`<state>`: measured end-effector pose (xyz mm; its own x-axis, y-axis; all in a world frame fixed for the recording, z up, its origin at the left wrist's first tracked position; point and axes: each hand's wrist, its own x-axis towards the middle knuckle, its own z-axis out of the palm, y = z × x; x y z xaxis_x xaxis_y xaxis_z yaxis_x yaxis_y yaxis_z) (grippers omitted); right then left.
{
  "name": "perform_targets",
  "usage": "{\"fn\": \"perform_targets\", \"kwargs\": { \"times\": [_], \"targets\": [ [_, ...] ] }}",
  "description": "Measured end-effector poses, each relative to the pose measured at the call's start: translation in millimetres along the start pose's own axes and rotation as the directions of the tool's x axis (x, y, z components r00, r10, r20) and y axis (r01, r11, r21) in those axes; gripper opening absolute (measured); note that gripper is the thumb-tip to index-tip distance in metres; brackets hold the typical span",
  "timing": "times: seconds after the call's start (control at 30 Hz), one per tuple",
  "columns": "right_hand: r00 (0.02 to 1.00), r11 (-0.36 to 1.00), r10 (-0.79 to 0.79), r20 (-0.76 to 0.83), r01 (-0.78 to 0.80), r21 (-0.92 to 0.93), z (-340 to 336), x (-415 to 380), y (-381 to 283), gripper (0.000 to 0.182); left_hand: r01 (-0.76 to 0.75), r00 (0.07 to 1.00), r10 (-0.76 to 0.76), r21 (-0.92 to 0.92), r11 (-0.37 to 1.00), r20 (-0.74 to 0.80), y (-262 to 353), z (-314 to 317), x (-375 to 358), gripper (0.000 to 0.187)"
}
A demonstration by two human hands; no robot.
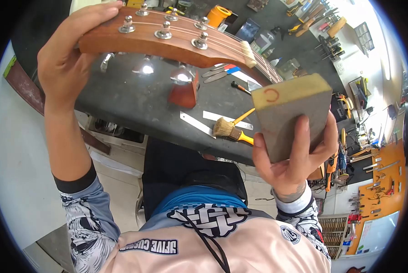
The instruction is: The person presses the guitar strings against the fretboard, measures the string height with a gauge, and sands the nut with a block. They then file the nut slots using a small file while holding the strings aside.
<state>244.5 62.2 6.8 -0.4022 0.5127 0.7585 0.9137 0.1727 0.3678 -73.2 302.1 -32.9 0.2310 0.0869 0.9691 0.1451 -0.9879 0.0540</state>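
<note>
A guitar headstock of brown wood with metal tuning pegs spans the top of the view, its strings running over a pale nut. My left hand is wrapped round the headstock's far left end. In my right hand is a rectangular block, grey on its broad face and yellowish on the edge, where a red curved mark shows. The block is held up beside the neck, just right of the nut. Whether it touches the neck cannot be told.
On the dark bench lie a brush, steel rulers and several small tools. A red-brown wooden support stands below the headstock. An orange container is at the back; an orange tool board hangs at right.
</note>
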Motion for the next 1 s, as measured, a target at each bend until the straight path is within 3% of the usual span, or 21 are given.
{"fn": "perform_targets", "kwargs": {
  "times": [0.1, 0.3, 0.4, 0.5, 0.63, 0.73, 0.8, 1.0],
  "targets": [
    [0.995, 0.993, 0.083, -0.062, -0.088, -0.078, 10.3, -2.2, -14.7, 0.080, -0.032, 0.999, 0.031, 0.037, 0.999, 0.040, 7.6, -6.4, 8.2, 0.034],
    [0.920, 0.953, 0.298, -0.254, -0.299, 0.034, 23.3, 2.6, -30.3, 0.078, -0.181, 0.977, 0.150, 0.222, 0.958, 0.149, 17.3, -17.5, 26.5, 0.032],
    [0.888, 0.942, 0.282, -0.362, -0.328, -0.071, 11.4, 6.5, -15.7, 0.075, -0.301, 0.952, 0.276, 0.254, 0.919, 0.129, 24.2, -12.0, 48.0, 0.033],
    [0.859, 0.935, 0.308, -0.410, -0.353, -0.038, 3.3, 10.0, -6.1, 0.069, -0.379, 0.924, 0.360, 0.175, 0.909, 0.132, 12.4, -10.9, 68.8, 0.031],
    [0.888, 0.954, 0.214, -0.407, -0.280, -0.109, -2.1, 8.6, 0.5, 0.065, -0.396, 0.912, 0.388, 0.039, 0.917, 0.129, 16.0, 1.3, 94.3, 0.028],
    [0.833, 0.896, 0.371, -0.410, -0.437, -0.077, -15.7, 13.4, -14.4, 0.058, -0.430, 0.888, 0.435, -0.063, 0.900, 0.151, 15.0, 1.9, 124.4, 0.026],
    [0.813, 0.889, 0.366, -0.453, -0.450, -0.090, -18.0, 23.5, -16.3, 0.061, -0.478, 0.861, 0.494, -0.135, 0.868, 0.125, 13.9, 9.2, 142.9, 0.026],
    [0.764, 0.826, 0.492, -0.417, -0.561, -0.054, -32.1, 32.8, -48.7, 0.068, -0.689, 0.724, 0.668, -0.218, 0.691, -0.171, -3.6, 38.2, 157.0, 0.036]
  ]
}}
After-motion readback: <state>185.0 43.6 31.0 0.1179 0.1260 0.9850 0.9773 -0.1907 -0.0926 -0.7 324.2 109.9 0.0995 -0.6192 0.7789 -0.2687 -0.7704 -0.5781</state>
